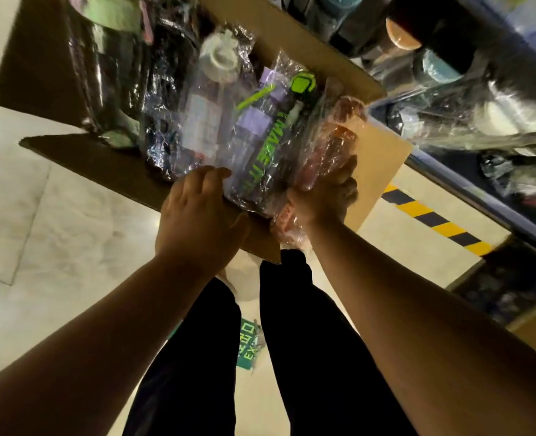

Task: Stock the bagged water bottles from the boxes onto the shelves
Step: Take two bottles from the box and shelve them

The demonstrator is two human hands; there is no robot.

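Several bagged bottles still fill the cardboard box on the floor, seen from the head camera, a purple bottle among them. The right hand wraps its fingers round a red bagged bottle at the box's near corner. The left hand clasps the near rim. Shelves alongside already hold wrapped bottles; much stocking appears left.

Arms outstretched, left hand and right hand in curled grip
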